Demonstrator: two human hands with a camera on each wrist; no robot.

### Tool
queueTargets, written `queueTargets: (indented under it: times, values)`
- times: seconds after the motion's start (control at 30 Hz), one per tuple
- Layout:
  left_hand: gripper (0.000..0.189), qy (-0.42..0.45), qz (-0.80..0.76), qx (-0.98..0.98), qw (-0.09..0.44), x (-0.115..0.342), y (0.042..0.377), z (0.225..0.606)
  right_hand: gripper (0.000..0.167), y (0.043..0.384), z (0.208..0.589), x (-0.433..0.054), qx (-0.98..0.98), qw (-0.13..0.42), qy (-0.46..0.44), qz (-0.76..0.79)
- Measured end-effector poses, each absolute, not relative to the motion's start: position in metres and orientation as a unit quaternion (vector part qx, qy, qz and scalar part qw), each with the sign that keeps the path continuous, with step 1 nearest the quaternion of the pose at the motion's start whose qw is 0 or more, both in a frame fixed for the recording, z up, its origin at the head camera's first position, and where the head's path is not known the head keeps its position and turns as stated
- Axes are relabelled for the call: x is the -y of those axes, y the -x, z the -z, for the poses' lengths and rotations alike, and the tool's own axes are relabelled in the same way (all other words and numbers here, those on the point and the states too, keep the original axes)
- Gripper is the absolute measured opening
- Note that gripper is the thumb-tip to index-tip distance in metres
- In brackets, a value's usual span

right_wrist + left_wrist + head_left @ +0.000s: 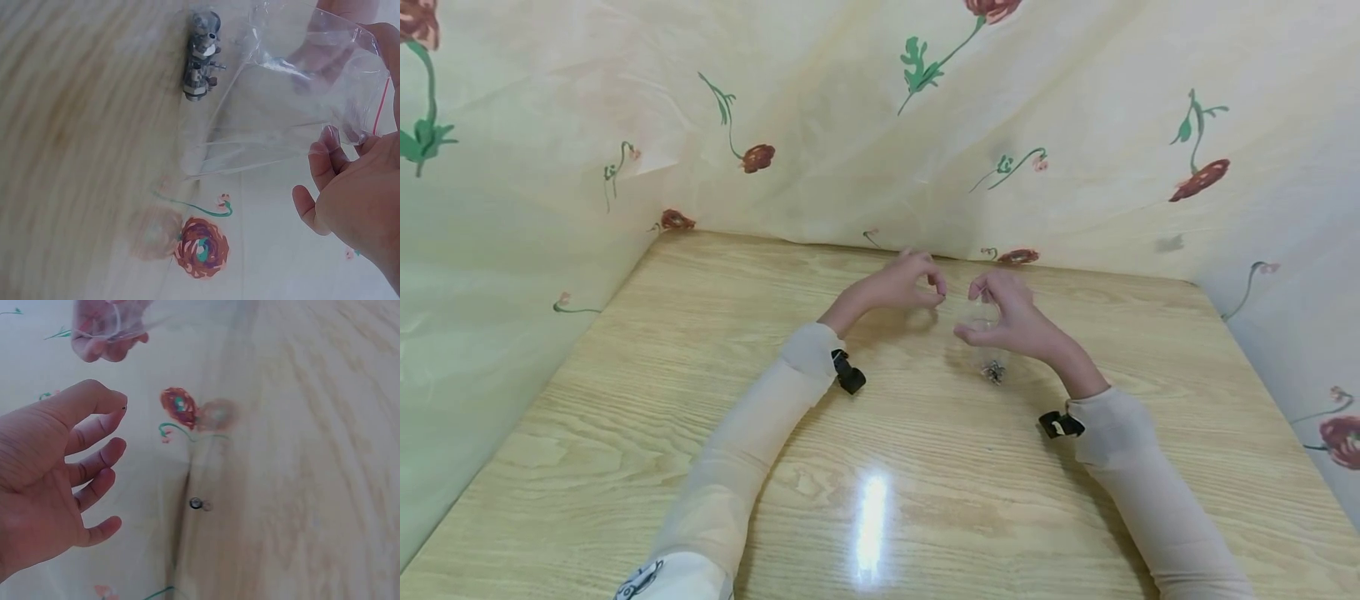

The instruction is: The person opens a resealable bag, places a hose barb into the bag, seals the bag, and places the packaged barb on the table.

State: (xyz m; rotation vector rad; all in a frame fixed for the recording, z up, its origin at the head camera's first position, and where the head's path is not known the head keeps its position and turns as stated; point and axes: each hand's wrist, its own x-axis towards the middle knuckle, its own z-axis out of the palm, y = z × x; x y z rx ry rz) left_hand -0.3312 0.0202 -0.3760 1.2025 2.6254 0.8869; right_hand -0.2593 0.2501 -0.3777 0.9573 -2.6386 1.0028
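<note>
My right hand (1011,321) grips a clear zip-lock plastic bag (275,94) near its mouth, where a red line runs along the edge. Several small silvery metal parts (201,56) lie bunched in the bag's bottom, close over the table; they also show as a dark cluster (994,372) in the head view. Just left of the bag, my left hand (898,283) has thumb and forefinger brought together on a tiny dark piece (124,408), mostly hidden by the fingertips. The other left fingers are loosely bent.
The wood-grain table (820,500) is glossy and reflects a light strip. A small dark round piece (195,503) shows near the table's back edge in the left wrist view. A flowered plastic sheet (835,108) rises behind the table and along both sides.
</note>
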Motion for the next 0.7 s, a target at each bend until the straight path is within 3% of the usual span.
queueTargets:
  times: [0.7]
  values:
    - [0.009,-0.405,-0.343,-0.848,0.012,-0.006,0.31,0.342,0.048,0.265,0.378,-0.238,0.881,0.067,-0.316,-0.345]
